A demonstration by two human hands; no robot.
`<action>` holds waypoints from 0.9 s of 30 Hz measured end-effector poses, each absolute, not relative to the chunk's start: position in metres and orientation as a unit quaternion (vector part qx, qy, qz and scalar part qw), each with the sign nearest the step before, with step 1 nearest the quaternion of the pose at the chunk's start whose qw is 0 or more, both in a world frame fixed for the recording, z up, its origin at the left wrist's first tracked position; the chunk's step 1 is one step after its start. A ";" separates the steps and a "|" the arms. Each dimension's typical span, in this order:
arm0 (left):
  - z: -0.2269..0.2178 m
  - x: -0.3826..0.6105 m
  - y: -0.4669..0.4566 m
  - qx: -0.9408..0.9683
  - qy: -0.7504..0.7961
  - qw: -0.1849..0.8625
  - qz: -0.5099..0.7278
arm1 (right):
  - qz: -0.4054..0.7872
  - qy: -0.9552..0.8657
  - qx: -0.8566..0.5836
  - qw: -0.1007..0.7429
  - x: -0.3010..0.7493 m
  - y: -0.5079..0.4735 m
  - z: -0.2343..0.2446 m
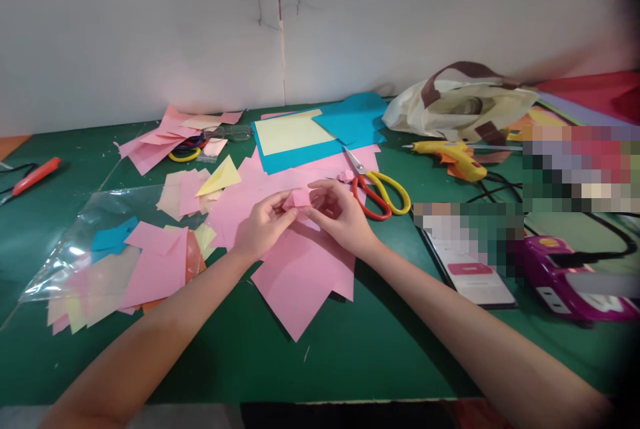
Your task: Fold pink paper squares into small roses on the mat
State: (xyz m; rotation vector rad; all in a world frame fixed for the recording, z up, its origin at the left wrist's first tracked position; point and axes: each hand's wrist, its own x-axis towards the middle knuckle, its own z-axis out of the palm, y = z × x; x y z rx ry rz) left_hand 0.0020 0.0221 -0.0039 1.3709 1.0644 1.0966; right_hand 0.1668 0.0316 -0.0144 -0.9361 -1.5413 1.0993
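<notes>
Green tabletop (225,362) meets a pale wall (150,29) behind it, and I take the scissors with one red and one yellow handle (371,175) as my landmark. Left of them, I see the left hand (273,223) and the right hand (344,217) pinching opposite ends of a small, folded pink paper piece (301,198), thumbs toward the near side. It sits between both sets of fingertips, with the right hand between it and the scissors.

I'd judge it nearly weightless, crisp along its creases but easily crushed, and not very slippery. I would hold it lightly at its outer edges, sparing the raised folds; finer crease detail is too small for me to read.

Beneath the hands, left of and nearer than the scissors, lie flat pink paper sheets (300,292). A tiny crumpled pink paper bit (345,176) rests just left of the scissors' pivot. Beyond the scissors I see bright blue paper sheets (357,119); to their right, a yellow plastic glue gun (434,149).
</notes>
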 end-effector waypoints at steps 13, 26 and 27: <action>-0.008 0.003 0.020 0.617 0.422 0.473 0.466 | 0.349 -0.693 -0.389 0.496 0.169 0.030 -0.010; 0.005 0.007 0.018 0.598 0.487 0.444 0.457 | 0.396 -0.624 -0.419 0.527 0.171 0.036 -0.017; 0.005 0.006 0.018 0.587 0.493 0.447 0.461 | 0.401 -0.622 -0.421 0.524 0.171 0.036 -0.018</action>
